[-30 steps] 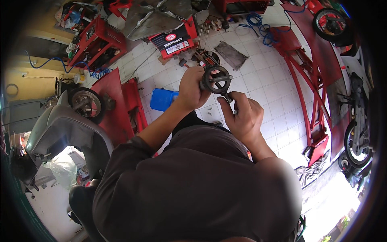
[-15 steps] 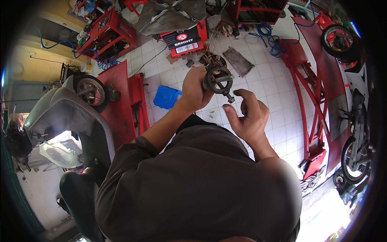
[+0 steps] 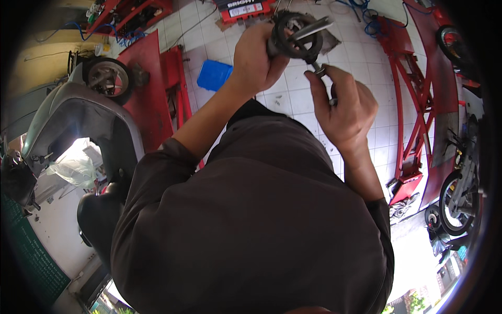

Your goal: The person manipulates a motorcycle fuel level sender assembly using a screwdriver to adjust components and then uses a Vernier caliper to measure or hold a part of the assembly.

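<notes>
My left hand (image 3: 257, 63) is wrapped round the side of a dark, round metal part (image 3: 298, 48), holding it up over the floor. The part has an open ring at its front. A bare metal shaft (image 3: 314, 29) slants out through the ring to the upper right. From the ring's lower edge juts a bolt (image 3: 318, 67). My right hand (image 3: 349, 110) has closed on that bolt, pinching it between thumb and forefinger. A small shiny metal end (image 3: 333, 101) shows under the curled fingers; what it belongs to is hidden.
A blue plastic box (image 3: 213, 75) lies on the white tiled floor (image 3: 293, 99). Red scissor lifts stand left (image 3: 149, 89) and right (image 3: 410, 99). A grey scooter (image 3: 78, 99) is close on the left, a motorcycle wheel (image 3: 456, 201) far right. Blue hoses (image 3: 366, 13) lie ahead.
My right hand has gone from open beside the part to pinching its bolt. Both hands and the part appear higher and nearer, while the view has tipped down toward my body.
</notes>
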Demonstrator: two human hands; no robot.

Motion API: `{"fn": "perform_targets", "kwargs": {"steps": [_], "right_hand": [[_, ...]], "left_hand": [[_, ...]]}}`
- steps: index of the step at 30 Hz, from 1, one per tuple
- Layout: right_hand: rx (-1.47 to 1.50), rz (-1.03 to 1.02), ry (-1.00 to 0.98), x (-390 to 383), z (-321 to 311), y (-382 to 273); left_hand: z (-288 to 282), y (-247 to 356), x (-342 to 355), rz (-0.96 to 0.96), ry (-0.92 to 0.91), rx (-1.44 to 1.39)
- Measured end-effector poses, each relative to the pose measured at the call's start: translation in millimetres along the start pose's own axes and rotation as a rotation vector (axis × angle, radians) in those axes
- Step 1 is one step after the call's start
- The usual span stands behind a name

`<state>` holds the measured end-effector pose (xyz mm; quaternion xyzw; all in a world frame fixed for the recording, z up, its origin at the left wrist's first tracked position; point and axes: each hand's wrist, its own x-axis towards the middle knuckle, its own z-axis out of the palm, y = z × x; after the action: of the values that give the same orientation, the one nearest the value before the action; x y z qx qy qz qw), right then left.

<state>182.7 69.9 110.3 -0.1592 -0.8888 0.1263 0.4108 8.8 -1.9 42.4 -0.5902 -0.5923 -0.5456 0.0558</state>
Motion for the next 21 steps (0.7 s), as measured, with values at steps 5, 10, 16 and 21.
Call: {"fn": "perform_targets", "kwargs": {"steps": [5,10,16,21], "right_hand": [[0.104,0.178,-0.122,-2,9,-7],[0.11,0.014,-0.136,4,12,3],[0.007,-0.065,-0.149,0,30,12],[0.065,0.011,-0.129,0,31,9]], "left_hand": [[-6,-1,-7,-0.056,0.002,0.037],[-11,-9,-20,-0.072,-0.014,0.086],[-11,-10,-29,-0.145,-0.038,0.111],[-12,-8,-27,-0.15,-0.046,0.099]]}}
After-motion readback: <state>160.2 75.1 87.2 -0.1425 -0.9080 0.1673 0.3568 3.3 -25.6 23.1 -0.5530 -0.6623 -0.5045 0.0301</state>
